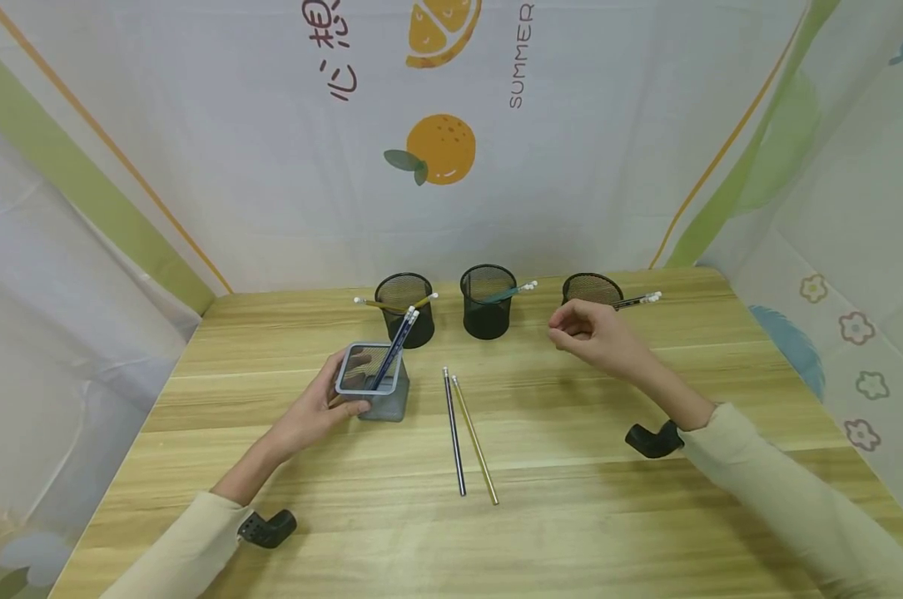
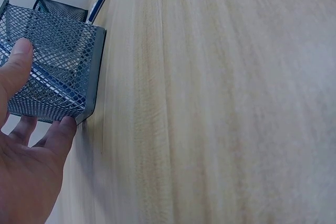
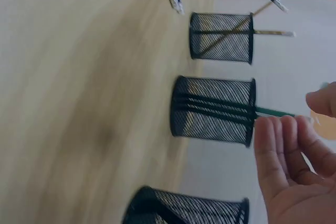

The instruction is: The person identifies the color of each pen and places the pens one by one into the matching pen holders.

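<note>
My left hand (image 1: 312, 416) grips a square grey mesh pen holder (image 1: 387, 408) at the table's left, thumb on the near side. Dark blue pencils (image 1: 399, 345) lean inside it, white erasers up. In the left wrist view, the thumb and fingers span the mesh holder (image 2: 63, 40). My right hand (image 1: 597, 333) hovers in front of the right black mesh cup (image 1: 592, 288), partly hiding it. Its fingers bend loosely with nothing between them; in the right wrist view the thumb stands apart from the fingertips. Black pencils (image 1: 638, 300) stick out of that cup.
The left black cup (image 1: 419, 331) holds yellow pencils; the middle black cup (image 1: 487, 320) holds green ones. A dark blue pencil (image 1: 454, 433) and a yellow pencil (image 1: 475, 439) lie mid-table. A printed curtain (image 1: 556, 191) hangs behind the cups.
</note>
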Demonstrator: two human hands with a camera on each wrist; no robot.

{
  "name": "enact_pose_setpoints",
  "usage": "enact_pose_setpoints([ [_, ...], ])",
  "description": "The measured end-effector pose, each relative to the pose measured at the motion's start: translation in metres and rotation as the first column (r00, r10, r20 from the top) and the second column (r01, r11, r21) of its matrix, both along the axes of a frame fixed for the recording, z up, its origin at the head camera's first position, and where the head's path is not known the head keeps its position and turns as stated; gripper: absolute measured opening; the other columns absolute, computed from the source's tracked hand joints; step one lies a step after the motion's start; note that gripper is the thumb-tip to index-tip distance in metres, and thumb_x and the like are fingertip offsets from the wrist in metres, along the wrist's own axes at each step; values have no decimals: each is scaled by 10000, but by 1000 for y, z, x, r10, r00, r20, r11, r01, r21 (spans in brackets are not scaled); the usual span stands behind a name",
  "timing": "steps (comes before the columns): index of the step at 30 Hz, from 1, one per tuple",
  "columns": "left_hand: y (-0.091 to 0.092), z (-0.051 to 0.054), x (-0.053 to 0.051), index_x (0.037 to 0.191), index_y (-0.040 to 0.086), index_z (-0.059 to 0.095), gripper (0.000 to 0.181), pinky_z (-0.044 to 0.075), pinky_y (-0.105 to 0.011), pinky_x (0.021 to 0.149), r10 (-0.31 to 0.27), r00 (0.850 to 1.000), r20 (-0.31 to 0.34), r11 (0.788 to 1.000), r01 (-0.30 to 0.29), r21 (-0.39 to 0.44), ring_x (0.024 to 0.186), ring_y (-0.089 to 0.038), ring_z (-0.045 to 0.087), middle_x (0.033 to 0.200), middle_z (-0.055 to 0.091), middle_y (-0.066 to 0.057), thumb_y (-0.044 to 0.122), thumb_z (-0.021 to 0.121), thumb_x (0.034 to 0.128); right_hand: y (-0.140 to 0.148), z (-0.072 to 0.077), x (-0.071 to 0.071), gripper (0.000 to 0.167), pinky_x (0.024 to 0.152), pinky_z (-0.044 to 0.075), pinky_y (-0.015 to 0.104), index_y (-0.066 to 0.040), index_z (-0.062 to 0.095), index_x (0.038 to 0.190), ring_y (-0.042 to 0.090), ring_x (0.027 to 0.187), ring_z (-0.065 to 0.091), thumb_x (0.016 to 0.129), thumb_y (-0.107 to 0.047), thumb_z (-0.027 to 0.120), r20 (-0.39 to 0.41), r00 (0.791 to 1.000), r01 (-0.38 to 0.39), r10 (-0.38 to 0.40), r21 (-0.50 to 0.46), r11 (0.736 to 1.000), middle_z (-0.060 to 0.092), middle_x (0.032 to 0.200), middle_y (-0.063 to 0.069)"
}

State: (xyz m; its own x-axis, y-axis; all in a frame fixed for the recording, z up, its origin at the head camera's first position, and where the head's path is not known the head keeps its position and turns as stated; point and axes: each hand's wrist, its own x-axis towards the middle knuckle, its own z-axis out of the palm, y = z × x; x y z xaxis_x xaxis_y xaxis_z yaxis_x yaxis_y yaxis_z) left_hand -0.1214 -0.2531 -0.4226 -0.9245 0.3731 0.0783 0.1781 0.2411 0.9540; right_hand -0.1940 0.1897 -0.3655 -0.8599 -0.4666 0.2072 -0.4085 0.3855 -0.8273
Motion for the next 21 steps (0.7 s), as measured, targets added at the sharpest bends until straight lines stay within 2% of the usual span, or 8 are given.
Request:
enact_pose_setpoints([
  [7, 1, 1, 0, 1587, 69, 199, 800, 288, -598, 1140, 0, 1000, -1, 1000, 0, -6, 1425, -471, 304, 1571, 307, -247, -51, 670, 951, -17, -17, 1, 126, 762, 583, 311, -23, 670, 1034, 193, 849, 669, 970, -122, 714, 62, 998, -40, 32, 131, 991, 664, 969, 52],
  [14, 0, 0, 1, 1583, 56, 200, 800, 294, -603, 1134, -1, 1000, -1, 1000, 1, -9, 1423, -475, 306, 1574, 303, -248, -58, 672, 947, -31, -27, 1, 193, 765, 594, 367, -4, 646, 1056, 210, 823, 683, 966, -159, 716, 110, 992, -76, 57, 168, 983, 657, 944, 61],
  [21, 1, 0, 1, 1583, 57, 200, 796, 291, -599, 1137, 2, 1000, -1, 1000, -2, -10, 1425, -470, 305, 1577, 302, -241, -60, 668, 949, -45, -32, 4, 228, 720, 579, 344, 13, 634, 1046, 199, 782, 663, 955, -173, 730, 140, 989, -76, 49, 198, 977, 650, 906, 57],
])
